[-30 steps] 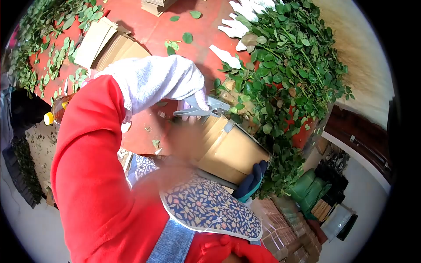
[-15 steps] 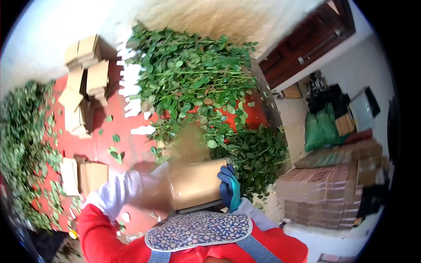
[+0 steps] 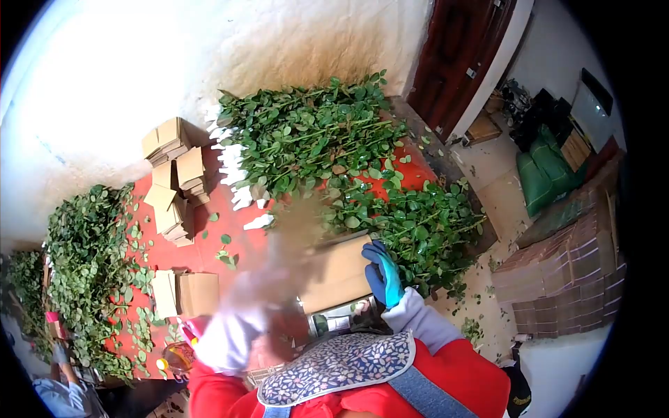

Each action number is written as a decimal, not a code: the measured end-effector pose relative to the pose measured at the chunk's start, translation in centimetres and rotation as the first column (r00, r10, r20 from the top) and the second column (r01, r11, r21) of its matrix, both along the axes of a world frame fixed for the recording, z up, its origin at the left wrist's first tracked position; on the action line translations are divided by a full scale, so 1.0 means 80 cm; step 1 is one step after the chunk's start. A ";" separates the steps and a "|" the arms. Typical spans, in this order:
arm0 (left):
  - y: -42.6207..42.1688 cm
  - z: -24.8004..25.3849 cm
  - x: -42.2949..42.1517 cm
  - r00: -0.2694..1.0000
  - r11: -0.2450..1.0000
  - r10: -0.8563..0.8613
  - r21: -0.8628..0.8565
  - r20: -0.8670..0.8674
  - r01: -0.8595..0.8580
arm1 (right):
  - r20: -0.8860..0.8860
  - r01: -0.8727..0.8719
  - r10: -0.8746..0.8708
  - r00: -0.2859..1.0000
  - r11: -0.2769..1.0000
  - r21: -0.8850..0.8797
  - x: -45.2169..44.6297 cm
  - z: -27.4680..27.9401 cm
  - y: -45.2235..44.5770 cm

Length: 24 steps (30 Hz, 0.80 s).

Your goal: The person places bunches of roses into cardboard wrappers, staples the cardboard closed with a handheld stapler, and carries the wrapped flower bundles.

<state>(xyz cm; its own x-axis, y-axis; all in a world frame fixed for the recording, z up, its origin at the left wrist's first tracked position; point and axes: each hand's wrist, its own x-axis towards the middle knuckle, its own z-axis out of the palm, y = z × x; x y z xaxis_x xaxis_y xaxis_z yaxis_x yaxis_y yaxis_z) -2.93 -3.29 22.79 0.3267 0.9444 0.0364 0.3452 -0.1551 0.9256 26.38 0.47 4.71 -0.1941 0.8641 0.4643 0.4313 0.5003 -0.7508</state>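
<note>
A dark blue and teal glove covers my right hand (image 3: 382, 274), its fingers bent over the right end of a tan cardboard piece (image 3: 339, 275). The cardboard lies in front of my body, above the floral apron. My left hand (image 3: 273, 282) is a motion blur at the cardboard's left side, past a white cuff and red sleeve. Its fingers and anything in them cannot be made out. Leafy green stems (image 3: 313, 132) with white-wrapped ends lie behind the cardboard on the red table (image 3: 240, 244).
Cardboard stacks (image 3: 174, 212) and folded cardboard (image 3: 198, 293) stand left of centre. More leafy stems (image 3: 83, 279) line the left side. A bottle with a yellow cap (image 3: 180, 357) is at lower left. Another person's gloved hand (image 3: 60, 354) shows at far left. Bundled cardboard (image 3: 557, 279) is at right.
The view has swung up and outward. My left arm has lowered from across the view, and the grey metal tool seen by that hand earlier cannot be made out now. My right hand remains at the cardboard.
</note>
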 end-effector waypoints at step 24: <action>0.067 -0.163 0.136 0.596 0.984 -0.113 -0.007 -0.795 0.177 | -0.797 -0.436 -0.264 0.543 0.722 -0.537 0.038 -0.024 0.013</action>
<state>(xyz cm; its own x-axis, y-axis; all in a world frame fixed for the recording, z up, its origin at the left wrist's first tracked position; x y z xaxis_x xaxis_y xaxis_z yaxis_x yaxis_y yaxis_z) 7.95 2.05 9.76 0.3904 0.8876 -0.2444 0.9033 -0.3179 0.2881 29.45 1.52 2.77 -0.1495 0.9721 -0.1806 -0.5227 -0.2328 -0.8201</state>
